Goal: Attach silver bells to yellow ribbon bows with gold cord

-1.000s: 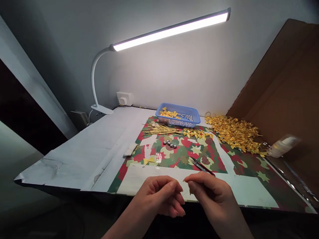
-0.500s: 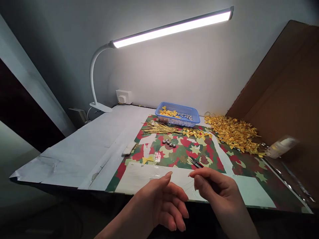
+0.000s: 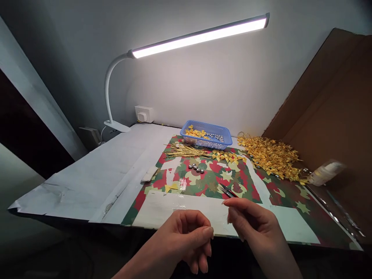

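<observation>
Just over the table's front edge, my left hand [image 3: 186, 238] is closed in a pinch, thumb tip against the index finger. Beside it, apart by a small gap, my right hand [image 3: 257, 228] also has its thumb and index finger drawn together. What either pinch holds, if anything, is too fine to make out. Black-handled thread snips [image 3: 227, 190] lie just beyond my right fingers. Several shiny silver bells or beads [image 3: 196, 169] sit in a small cluster farther back. A yellow ribbon scrap [image 3: 171, 187] lies on the patterned sheet [image 3: 209, 178].
Behind stands a blue basket [image 3: 206, 142] with yellow bows and silver beads. Gold stems [image 3: 187, 151] and a row of yellow bows [image 3: 228, 156] lie before it. At right are a golden heap [image 3: 270, 155], a bottle [image 3: 325, 173] and cardboard [image 3: 334, 104]. A lamp [image 3: 200, 37] hangs above.
My left hand has gone from open, fingers spread, to a pinch. My right hand keeps nearly the same place and shape. The view has shifted slightly.
</observation>
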Demonstrator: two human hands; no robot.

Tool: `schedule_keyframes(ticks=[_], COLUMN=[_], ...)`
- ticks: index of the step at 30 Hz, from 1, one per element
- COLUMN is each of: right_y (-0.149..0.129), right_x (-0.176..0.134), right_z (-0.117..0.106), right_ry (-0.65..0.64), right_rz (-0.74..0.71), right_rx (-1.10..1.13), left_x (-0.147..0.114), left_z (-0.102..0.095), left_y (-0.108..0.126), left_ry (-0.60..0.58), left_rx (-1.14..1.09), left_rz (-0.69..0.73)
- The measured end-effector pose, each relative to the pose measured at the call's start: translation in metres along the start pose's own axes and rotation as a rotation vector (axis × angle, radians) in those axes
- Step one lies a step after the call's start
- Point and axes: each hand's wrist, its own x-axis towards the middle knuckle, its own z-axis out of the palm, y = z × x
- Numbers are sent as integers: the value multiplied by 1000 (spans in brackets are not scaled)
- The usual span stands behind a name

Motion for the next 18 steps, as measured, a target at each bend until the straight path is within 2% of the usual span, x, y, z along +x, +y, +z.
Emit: schedule_keyframes(ticks=[8,14,18], right_y=[6,7,7], right_x=[2,1,2], right_z=[-9,-10,-13], right_ry=[-30,-44,-98], right_rz=[-53,-71,-122], right_rx=[0,71,84], left_x=[-4,-9,-7], left_z=[1,8,8], left_y=[7,8,6], left_ry=[-3,88,114], left_rx=[66,194,221], left_rz=[27,85,91])
